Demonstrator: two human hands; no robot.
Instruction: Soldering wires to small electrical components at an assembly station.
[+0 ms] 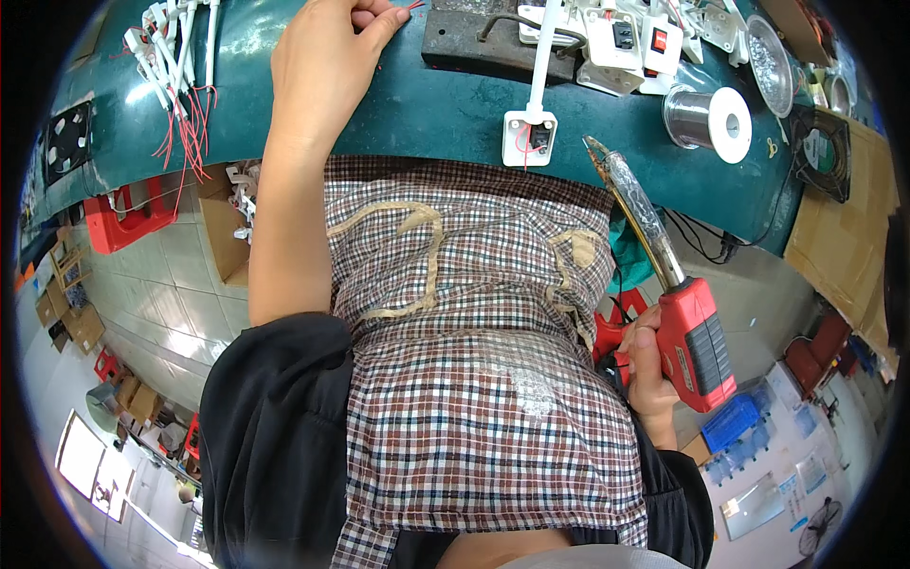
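- Soldering gun (699, 346): your right fingers (646, 353) grip it; angle the tip (591, 144) clear of your apron (493, 417).
- Red wire (416, 5): left fingers (386, 23) pinch it; steady before heating.

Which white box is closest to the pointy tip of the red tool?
The white box at the near end of a lone white tube. It sits just left of the tip; the other boxes are bunched farther back.

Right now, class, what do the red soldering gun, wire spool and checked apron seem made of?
Soldering gun: probably plastic, its moulded red shell satin; the barrel glints like metal, partly dulled. Wire spool: smooth white flange, likely plastic; the wound wire, silvery and shiny, apparently metal. Checked apron: apparently woven cloth, matte, with soft folds.
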